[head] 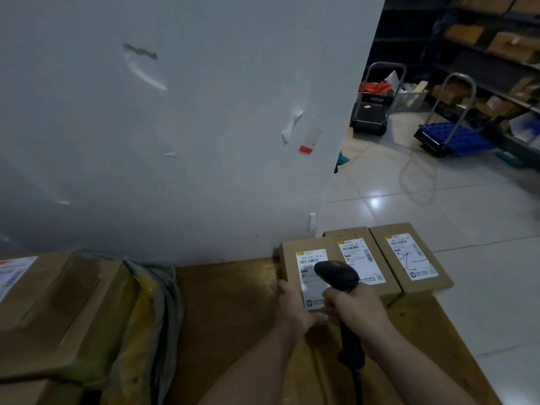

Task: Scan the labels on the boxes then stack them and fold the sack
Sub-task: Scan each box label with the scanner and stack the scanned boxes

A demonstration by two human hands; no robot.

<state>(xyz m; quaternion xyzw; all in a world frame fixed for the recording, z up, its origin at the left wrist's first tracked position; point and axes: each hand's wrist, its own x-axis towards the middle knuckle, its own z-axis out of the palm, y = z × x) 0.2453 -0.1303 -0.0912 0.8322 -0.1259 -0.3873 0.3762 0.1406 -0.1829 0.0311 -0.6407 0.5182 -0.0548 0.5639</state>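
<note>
Now: right grip [361, 309] clamped round the handle of the black scanner [336, 271], whose head hangs over the white label [309, 260] of the nearest box [290, 255]. Left grip [292, 309] curled round that box's near left corner. The box sits at 1 o'clock on the brown surface [228, 302], close to the wall [204, 141]. At its 3 o'clock are a second box [361, 258] and a third box [415, 258], side by side. Sack [155, 302] crumpled at 9 o'clock, against a big carton [58, 302].
</note>
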